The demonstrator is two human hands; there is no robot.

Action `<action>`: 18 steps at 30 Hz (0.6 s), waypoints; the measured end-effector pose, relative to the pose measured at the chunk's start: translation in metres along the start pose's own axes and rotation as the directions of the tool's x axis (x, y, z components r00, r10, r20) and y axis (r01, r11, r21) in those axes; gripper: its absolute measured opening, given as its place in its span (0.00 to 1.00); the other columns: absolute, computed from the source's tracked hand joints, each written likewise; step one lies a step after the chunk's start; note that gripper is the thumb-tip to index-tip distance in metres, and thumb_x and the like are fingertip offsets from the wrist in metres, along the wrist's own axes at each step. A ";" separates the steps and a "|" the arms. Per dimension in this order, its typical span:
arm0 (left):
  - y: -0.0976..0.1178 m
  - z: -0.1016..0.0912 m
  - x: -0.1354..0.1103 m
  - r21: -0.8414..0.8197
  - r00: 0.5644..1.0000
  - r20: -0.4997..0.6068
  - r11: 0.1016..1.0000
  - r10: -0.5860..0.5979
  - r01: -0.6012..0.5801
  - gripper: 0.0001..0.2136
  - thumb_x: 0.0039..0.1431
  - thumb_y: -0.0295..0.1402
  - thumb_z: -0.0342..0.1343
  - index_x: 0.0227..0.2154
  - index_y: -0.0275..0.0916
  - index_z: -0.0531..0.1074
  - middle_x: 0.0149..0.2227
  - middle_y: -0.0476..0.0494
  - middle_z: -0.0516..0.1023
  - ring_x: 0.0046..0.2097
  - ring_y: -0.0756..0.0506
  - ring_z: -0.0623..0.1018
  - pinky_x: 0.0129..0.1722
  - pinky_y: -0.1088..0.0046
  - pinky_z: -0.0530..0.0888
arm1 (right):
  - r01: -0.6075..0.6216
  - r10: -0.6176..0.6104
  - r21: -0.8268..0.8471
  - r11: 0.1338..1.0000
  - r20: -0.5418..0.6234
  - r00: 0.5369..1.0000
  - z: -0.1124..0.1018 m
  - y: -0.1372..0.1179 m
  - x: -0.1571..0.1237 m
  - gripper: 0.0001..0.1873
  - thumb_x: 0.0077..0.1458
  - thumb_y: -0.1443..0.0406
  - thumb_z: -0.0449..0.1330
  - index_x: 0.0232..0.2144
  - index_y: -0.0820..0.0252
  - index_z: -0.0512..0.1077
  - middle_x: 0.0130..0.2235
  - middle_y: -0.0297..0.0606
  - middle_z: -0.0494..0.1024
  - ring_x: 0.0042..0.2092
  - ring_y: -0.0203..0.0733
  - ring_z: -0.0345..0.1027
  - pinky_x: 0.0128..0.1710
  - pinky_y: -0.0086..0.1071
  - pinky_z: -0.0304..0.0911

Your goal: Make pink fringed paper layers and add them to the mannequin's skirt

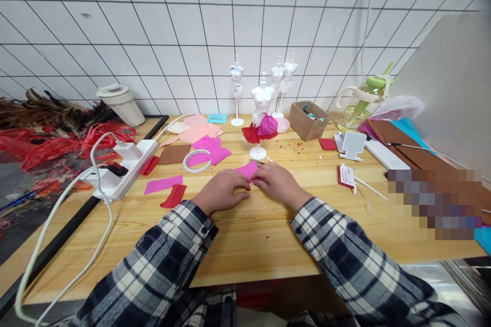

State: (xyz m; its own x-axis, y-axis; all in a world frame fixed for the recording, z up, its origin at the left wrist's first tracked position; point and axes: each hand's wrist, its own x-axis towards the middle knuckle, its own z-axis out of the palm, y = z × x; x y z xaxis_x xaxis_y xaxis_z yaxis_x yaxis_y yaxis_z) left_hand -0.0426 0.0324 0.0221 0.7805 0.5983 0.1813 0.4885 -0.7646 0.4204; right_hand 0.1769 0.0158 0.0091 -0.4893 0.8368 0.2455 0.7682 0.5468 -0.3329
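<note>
A small piece of magenta crepe paper lies low over the table between my two hands. My left hand has its fingers curled against the paper's left and lower edge, the thumb a little apart. At the right edge, my right hand pinches the paper. A small dark-bladed tool pokes out by the right fingers; its grip is mostly hidden. Just beyond stands a white mini mannequin wearing a skirt of pleated red paper and a bunched magenta paper piece.
Left of my hands lie a tape roll, magenta strips and red paper. A white power strip with cables sits farther left. Behind are more mannequins and a cardboard box. A phone stand and bottle stand right.
</note>
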 end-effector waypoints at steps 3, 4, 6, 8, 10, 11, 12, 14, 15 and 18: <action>0.001 0.002 0.001 0.043 0.994 -0.110 0.999 -0.013 0.018 0.10 0.60 0.37 0.56 0.39 0.43 0.80 0.43 0.42 0.81 0.47 0.41 0.77 0.51 0.62 0.67 | -0.009 0.011 -0.024 1.000 0.060 0.998 0.000 0.000 0.000 0.09 0.60 0.65 0.59 0.38 0.55 0.79 0.38 0.38 0.80 0.43 0.41 0.69 0.43 0.33 0.59; 0.001 0.004 0.002 0.064 0.988 -0.152 0.997 -0.032 0.042 0.10 0.61 0.37 0.55 0.39 0.42 0.80 0.42 0.41 0.81 0.46 0.41 0.76 0.49 0.62 0.68 | -0.011 0.013 -0.030 0.999 0.066 0.998 -0.001 -0.001 -0.001 0.09 0.60 0.66 0.58 0.38 0.55 0.79 0.38 0.37 0.80 0.44 0.41 0.69 0.43 0.33 0.59; 0.003 0.008 0.004 0.097 0.979 -0.190 0.991 -0.075 0.095 0.11 0.62 0.37 0.53 0.38 0.41 0.80 0.39 0.39 0.81 0.43 0.41 0.76 0.46 0.62 0.69 | -0.015 0.018 -0.041 0.999 0.070 0.997 -0.001 -0.001 -0.001 0.09 0.60 0.66 0.58 0.38 0.54 0.79 0.38 0.38 0.80 0.44 0.42 0.69 0.43 0.32 0.59; 0.005 0.013 0.006 0.116 0.982 -0.154 0.985 -0.112 0.130 0.11 0.62 0.36 0.53 0.37 0.41 0.80 0.36 0.39 0.81 0.40 0.41 0.76 0.42 0.62 0.69 | -0.020 0.024 -0.049 0.999 0.080 0.997 -0.001 -0.001 -0.001 0.09 0.60 0.66 0.58 0.38 0.54 0.79 0.39 0.38 0.80 0.44 0.42 0.69 0.42 0.32 0.59; 0.007 0.015 0.007 0.131 0.986 -0.098 0.980 -0.137 0.149 0.10 0.62 0.35 0.53 0.35 0.41 0.81 0.35 0.39 0.81 0.39 0.40 0.76 0.41 0.62 0.69 | -0.023 0.028 -0.060 0.998 0.090 0.996 -0.002 -0.002 -0.001 0.09 0.60 0.65 0.58 0.38 0.54 0.79 0.39 0.38 0.79 0.44 0.42 0.69 0.41 0.32 0.60; 0.008 0.015 0.008 0.138 0.987 -0.081 0.979 -0.141 0.152 0.10 0.61 0.34 0.54 0.35 0.41 0.81 0.35 0.39 0.81 0.39 0.40 0.76 0.41 0.63 0.68 | -0.024 0.031 -0.074 0.997 0.087 0.996 -0.002 -0.003 -0.001 0.09 0.60 0.65 0.58 0.38 0.54 0.79 0.39 0.38 0.79 0.43 0.42 0.69 0.41 0.32 0.60; 0.009 0.015 0.008 0.144 0.987 -0.073 0.978 -0.142 0.152 0.10 0.61 0.33 0.54 0.34 0.41 0.81 0.35 0.39 0.81 0.39 0.40 0.76 0.41 0.63 0.68 | -0.024 0.031 -0.094 0.995 0.078 0.996 -0.002 -0.005 -0.001 0.09 0.60 0.65 0.58 0.37 0.54 0.79 0.39 0.39 0.79 0.44 0.42 0.69 0.41 0.32 0.60; 0.009 0.014 0.009 0.159 0.989 -0.063 0.977 -0.131 0.140 0.10 0.61 0.33 0.53 0.34 0.41 0.81 0.35 0.40 0.81 0.40 0.40 0.76 0.42 0.63 0.68 | -0.015 0.024 -0.139 0.990 0.060 0.998 -0.003 -0.007 -0.001 0.09 0.60 0.64 0.58 0.36 0.55 0.80 0.40 0.41 0.78 0.45 0.44 0.68 0.42 0.33 0.60; 0.010 0.013 0.009 0.169 0.991 -0.057 0.977 -0.121 0.129 0.11 0.62 0.33 0.53 0.34 0.41 0.81 0.36 0.40 0.81 0.40 0.40 0.77 0.43 0.63 0.68 | -0.010 0.019 -0.157 0.988 0.061 0.998 -0.003 -0.008 -0.001 0.09 0.60 0.64 0.58 0.36 0.55 0.80 0.40 0.42 0.78 0.46 0.44 0.67 0.42 0.33 0.60; 0.011 0.011 0.010 0.196 0.992 -0.046 0.973 -0.114 0.121 0.11 0.62 0.36 0.53 0.34 0.40 0.81 0.36 0.39 0.81 0.40 0.40 0.76 0.42 0.63 0.68 | -0.009 0.027 -0.170 0.985 0.102 0.994 -0.003 -0.010 -0.001 0.10 0.61 0.64 0.57 0.37 0.55 0.79 0.38 0.41 0.79 0.44 0.44 0.69 0.40 0.33 0.59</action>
State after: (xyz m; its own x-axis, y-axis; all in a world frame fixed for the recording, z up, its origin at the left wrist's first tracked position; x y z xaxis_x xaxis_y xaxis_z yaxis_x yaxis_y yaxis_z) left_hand -0.0256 0.0271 0.0191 0.7009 0.6920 0.1730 0.6461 -0.7187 0.2570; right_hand 0.1710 0.0097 0.0154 -0.5080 0.8495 0.1424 0.8316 0.5268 -0.1759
